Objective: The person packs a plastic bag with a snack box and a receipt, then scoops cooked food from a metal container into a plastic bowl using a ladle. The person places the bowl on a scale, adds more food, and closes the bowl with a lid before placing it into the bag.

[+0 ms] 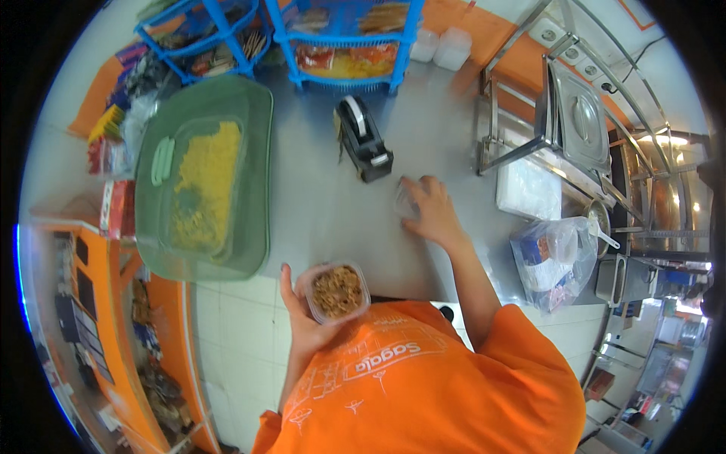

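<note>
My left hand [306,320] holds a small square clear plastic tub [366,292] near my body, at the front edge of the steel table. Brown, crumbly food [337,290] fills the uncovered tub. Over the table, my right hand [434,210] has its fingers around a thin clear plastic piece [404,203], which looks like a lid; the hand hides part of it. Just beyond that hand stands a black tape dispenser [368,148] with a roll of tape.
A green tub [258,170] with yellow food under a clear cover stands left on the steel table [317,221]. Blue plastic racks [346,40] line the back. On the right are a metal rack [510,156], a stack of white sheets [527,187] and a plastic bag [547,269].
</note>
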Motion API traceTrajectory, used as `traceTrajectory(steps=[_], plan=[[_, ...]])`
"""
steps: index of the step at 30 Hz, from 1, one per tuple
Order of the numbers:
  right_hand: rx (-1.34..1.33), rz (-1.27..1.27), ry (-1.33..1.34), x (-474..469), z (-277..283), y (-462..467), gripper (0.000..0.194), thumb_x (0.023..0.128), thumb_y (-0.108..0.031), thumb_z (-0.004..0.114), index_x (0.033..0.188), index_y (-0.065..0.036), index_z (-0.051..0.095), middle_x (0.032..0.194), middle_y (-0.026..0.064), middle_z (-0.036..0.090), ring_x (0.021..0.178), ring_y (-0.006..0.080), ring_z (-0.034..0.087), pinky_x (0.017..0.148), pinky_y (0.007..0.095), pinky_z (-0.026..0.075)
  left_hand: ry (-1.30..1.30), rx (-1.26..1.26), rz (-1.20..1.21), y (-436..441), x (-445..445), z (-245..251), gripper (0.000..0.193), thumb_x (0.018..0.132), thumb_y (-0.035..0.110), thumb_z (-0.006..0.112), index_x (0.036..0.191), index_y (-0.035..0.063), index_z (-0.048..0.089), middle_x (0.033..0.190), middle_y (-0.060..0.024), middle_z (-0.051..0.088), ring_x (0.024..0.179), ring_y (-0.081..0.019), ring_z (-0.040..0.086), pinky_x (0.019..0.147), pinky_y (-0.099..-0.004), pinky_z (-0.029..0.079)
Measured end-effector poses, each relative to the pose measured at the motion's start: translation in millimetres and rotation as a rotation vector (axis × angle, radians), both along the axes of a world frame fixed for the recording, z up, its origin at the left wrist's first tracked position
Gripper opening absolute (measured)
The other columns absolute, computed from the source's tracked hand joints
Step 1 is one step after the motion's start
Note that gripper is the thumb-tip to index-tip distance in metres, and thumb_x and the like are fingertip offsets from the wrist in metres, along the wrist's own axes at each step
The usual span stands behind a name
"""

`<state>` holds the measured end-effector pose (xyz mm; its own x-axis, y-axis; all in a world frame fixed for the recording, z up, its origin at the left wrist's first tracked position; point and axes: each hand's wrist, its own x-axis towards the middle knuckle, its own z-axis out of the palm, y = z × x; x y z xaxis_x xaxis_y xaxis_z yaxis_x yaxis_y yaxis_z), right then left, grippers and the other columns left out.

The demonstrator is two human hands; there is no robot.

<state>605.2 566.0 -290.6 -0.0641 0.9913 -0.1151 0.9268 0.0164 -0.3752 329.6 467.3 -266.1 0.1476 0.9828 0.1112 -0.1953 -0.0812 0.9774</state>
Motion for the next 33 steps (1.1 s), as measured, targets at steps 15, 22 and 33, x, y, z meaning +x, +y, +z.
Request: traceTrajectory(steps=[15, 22, 33], plan=[[-0.031, -0.150, 1.209, 20.4, 15.3, -11.3, 0.056, 0.087, -0.014, 0.064, 0.136, -0.017, 0.037, 0.125, 0.0138, 0.051, 0.118, 0.0219, 0.049, 0.094, 0.0342, 0.042, 0.395, 0.163, 0.096, 23.1, 26.4, -28.9, 0.105, 0.065, 0.002, 0.080, 0.145, 0.0087, 0.011, 0.128, -0.0177, 0.047, 0.117, -0.0298, 0.050, 0.104, -0.0473, 0.036], [0.098, -0.131, 1.372, 1.5, -0.9, -38.7, 0.080, 0.073, -0.007, 0.076, 0.140, -0.010, 0.031, 0.131, 0.0131, 0.046, 0.115, 0.0211, 0.050, 0.097, 0.0340, 0.040, 0.589, 0.099, 0.270, 75.3, 31.1, -67.4, 0.096, 0.066, 0.004, 0.077, 0.143, 0.0028, 0.020, 0.130, -0.0193, 0.048, 0.121, -0.0364, 0.046, 0.112, -0.0470, 0.018], [0.273, 0.197, 0.703, -18.4, 60.5, -75.1, 0.083, 0.063, -0.026, 0.081, 0.134, -0.004, 0.045, 0.130, 0.0167, 0.045, 0.117, 0.0311, 0.048, 0.097, 0.0401, 0.039, 0.076, -0.360, -0.177, 29.1, 66.6, 36.6, 0.073, 0.084, 0.024, 0.069, 0.140, -0.0025, 0.030, 0.124, -0.0206, 0.052, 0.110, -0.0254, 0.055, 0.090, -0.0342, 0.047]])
